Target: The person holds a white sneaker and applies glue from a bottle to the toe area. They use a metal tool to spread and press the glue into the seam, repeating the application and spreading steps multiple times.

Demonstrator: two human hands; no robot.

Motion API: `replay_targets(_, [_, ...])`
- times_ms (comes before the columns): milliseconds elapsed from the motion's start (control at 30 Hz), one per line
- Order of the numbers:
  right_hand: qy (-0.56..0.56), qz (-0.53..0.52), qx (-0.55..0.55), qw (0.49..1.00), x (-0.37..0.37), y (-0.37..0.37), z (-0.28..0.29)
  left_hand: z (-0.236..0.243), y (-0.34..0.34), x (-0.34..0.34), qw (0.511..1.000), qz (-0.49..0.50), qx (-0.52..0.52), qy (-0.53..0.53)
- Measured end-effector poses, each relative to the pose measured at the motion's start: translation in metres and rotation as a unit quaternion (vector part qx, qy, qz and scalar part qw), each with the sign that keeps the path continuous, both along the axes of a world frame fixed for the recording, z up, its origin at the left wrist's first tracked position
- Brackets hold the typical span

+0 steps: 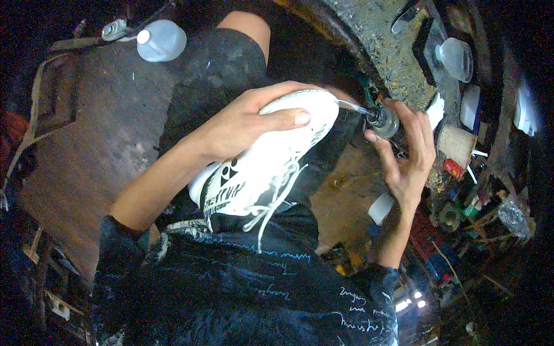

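A white sports shoe [274, 151] with black markings and white laces lies tilted over my lap. My left hand [235, 124] is closed on its toe end, the thumb along the upper and the fingers toward the far side. To the right, my right hand [411, 144] curls its thumb and forefinger around a small clear bottle [389, 122] with a dark neck. A thin, shiny, pale strip [352, 105] runs between the shoe's toe and the bottle's neck; I cannot make out what it is.
A translucent jug [162, 41] with a white cap stands at the far left. A rough stone-like ledge [398, 57] runs along the upper right. Beyond my right hand are a clear plastic container [457, 60], a cream block [456, 143] and scattered scraps. A brown board [86, 144] lies left.
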State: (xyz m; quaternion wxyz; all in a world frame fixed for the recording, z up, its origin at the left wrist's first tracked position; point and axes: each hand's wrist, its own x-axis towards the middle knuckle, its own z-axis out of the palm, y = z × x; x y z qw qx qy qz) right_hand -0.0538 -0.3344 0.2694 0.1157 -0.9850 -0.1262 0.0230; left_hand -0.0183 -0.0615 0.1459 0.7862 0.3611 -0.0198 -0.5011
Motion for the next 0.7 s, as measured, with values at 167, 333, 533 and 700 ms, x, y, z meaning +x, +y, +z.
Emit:
replay_targets(167, [0.069,-0.223,0.363,0.902,-0.017,0.006,-0.032,0.003,-0.002,0.013,0.991,0.086,-0.102,0.009])
replay_targets(333, [0.102,-0.246,0.654,0.708,-0.032,0.065,-0.062,0.003,0.018,0.008,0.983,0.159,-0.058,-0.077])
replay_targets(533, [0.109,-0.249,0.708,0.652,-0.036,0.094,-0.068,0.035,0.048,0.019,0.967,0.119,0.074,-0.210])
replay_targets(700, [0.110,-0.210,0.692,0.682,-0.039,0.109,-0.055,0.081,0.052,0.013,0.953,0.164,0.164,-0.196])
